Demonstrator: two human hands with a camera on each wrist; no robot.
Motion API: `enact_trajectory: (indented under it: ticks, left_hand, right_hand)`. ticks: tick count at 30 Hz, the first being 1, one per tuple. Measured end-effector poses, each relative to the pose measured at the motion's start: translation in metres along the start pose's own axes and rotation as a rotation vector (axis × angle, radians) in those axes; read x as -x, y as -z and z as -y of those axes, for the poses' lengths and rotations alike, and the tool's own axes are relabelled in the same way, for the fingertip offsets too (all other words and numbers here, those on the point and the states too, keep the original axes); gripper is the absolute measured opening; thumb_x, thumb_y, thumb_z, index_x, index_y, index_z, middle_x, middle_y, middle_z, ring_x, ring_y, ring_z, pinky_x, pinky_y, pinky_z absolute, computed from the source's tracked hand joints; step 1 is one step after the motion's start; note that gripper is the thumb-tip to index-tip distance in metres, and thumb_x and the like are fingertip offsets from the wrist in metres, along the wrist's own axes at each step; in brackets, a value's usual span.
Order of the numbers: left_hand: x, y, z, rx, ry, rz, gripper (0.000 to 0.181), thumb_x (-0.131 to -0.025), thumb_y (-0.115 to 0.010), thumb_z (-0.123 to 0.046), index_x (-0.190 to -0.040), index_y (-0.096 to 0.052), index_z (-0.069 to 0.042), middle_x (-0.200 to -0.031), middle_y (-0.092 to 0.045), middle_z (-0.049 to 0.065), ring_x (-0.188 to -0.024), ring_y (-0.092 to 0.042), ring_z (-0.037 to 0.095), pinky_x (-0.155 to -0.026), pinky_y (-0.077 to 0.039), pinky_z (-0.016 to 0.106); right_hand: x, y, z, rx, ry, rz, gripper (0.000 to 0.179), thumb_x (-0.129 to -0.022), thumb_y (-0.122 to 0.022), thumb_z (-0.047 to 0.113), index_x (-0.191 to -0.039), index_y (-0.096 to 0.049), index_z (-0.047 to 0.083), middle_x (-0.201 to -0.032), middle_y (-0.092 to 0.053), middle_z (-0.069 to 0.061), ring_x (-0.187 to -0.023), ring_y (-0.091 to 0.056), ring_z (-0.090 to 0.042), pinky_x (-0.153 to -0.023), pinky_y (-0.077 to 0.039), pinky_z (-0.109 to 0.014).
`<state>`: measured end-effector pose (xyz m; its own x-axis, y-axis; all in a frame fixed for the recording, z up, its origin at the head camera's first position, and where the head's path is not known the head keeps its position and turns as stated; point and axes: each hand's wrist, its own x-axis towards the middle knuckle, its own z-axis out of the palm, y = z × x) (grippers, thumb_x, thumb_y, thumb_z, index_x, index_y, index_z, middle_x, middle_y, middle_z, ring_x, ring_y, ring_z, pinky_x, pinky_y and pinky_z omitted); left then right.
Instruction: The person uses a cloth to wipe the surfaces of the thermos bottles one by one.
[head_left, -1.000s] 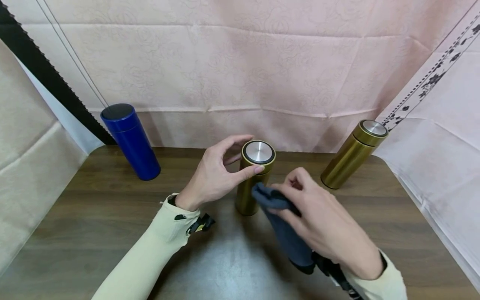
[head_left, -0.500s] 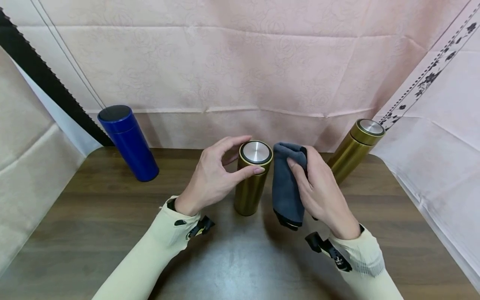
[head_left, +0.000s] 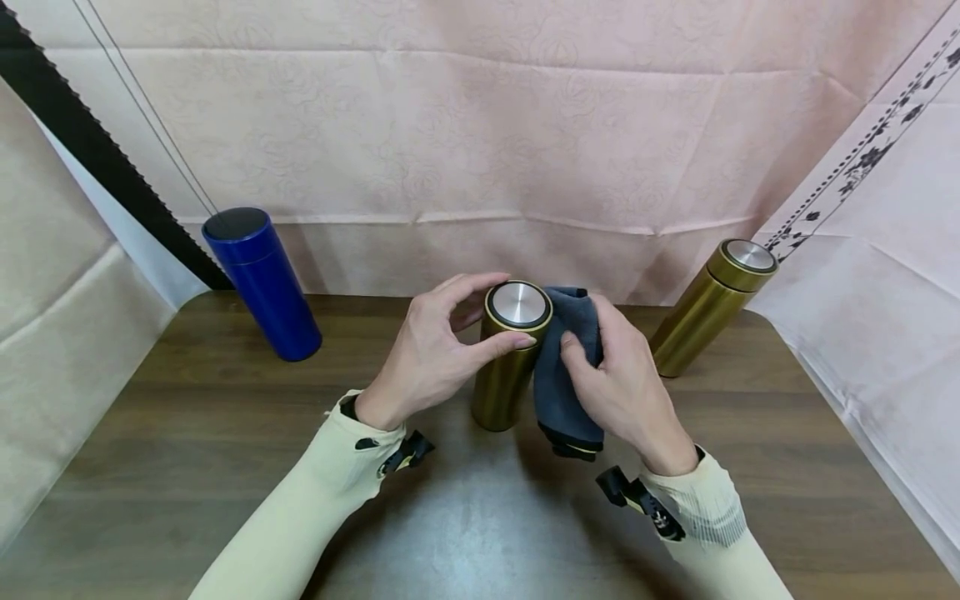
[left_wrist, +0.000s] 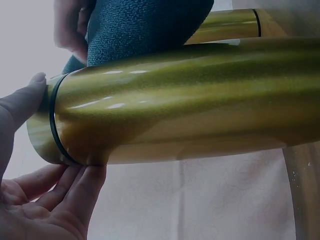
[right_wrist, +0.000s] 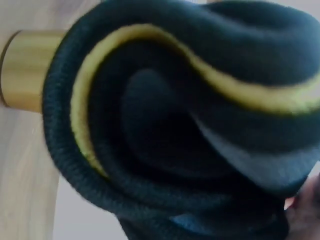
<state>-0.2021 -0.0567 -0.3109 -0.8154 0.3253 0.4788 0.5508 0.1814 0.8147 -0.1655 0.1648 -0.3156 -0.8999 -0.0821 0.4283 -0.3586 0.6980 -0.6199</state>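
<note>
Gold btl (left_wrist: 175,105) spans L wrist view, body running toward brown worktop (left_wrist: 307,170), btm cut off by frame. L hand (left_wrist: 55,202) grips lid end: thumb on one side of lid (left_wrist: 38,130), fingertips on opp. side near dk ring (left_wrist: 52,120) btwn lid & body. Dk teal cloth (left_wrist: 145,30), fuzzy, bunched up against btl's side; R hand (left_wrist: 71,27) partly in view at cloth's edge, fingers curled. 2nd gold btl (left_wrist: 227,24) part hidden behind cloth + 1st btl, dk line nr its end. Worktop edge borders pale fabric (left_wrist: 200,200), faint pattern.
</note>
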Motion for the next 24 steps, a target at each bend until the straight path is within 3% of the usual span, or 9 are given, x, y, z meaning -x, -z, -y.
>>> enact_trajectory:
  ticks: [3,9,19,24]
  left_hand:
    - [0.000,0.000,0.000,0.000,0.002,-0.003,0.060,-0.082,-0.088,-0.031,-0.135,-0.064,-0.015,-0.123,-0.068,-0.005,-0.115,-0.065,0.003,-0.102,-0.054,0.020]
    - [0.000,-0.001,0.000,0.008,-0.006,-0.007,0.059,-0.081,-0.089,-0.029,-0.134,-0.065,-0.014,-0.122,-0.068,-0.005,-0.114,-0.065,0.002,-0.102,-0.054,0.020]
    - [-0.001,0.000,0.000,0.002,-0.013,-0.001,0.057,-0.082,-0.088,-0.028,-0.132,-0.065,-0.018,-0.122,-0.068,-0.005,-0.114,-0.064,0.004,-0.101,-0.055,0.021]
    - [-0.001,0.000,0.000,0.000,0.000,0.007,0.056,-0.082,-0.088,-0.029,-0.132,-0.065,-0.019,-0.123,-0.067,-0.005,-0.115,-0.064,0.004,-0.101,-0.055,0.022]
  right_hand:
    - [-0.001,-0.001,-0.003,0.014,0.066,0.036,0.026,-0.098,-0.059,0.011,-0.123,-0.060,0.015,-0.105,-0.061,-0.002,-0.092,-0.055,-0.016,-0.079,-0.049,-0.035]
    - [-0.003,-0.001,-0.008,0.030,0.141,0.068,0.016,-0.100,-0.059,0.011,-0.116,-0.062,0.016,-0.098,-0.059,0.001,-0.089,-0.054,-0.013,-0.076,-0.046,-0.031]
    - [-0.005,-0.004,-0.015,0.032,0.101,0.187,0.028,-0.102,-0.058,0.012,-0.129,-0.063,0.017,-0.118,-0.064,0.000,-0.104,-0.060,-0.016,-0.094,-0.051,-0.039]
    - [-0.006,-0.007,-0.020,0.035,0.078,0.263,0.030,-0.102,-0.056,0.010,-0.131,-0.061,0.017,-0.119,-0.065,-0.002,-0.104,-0.060,-0.017,-0.093,-0.051,-0.040]
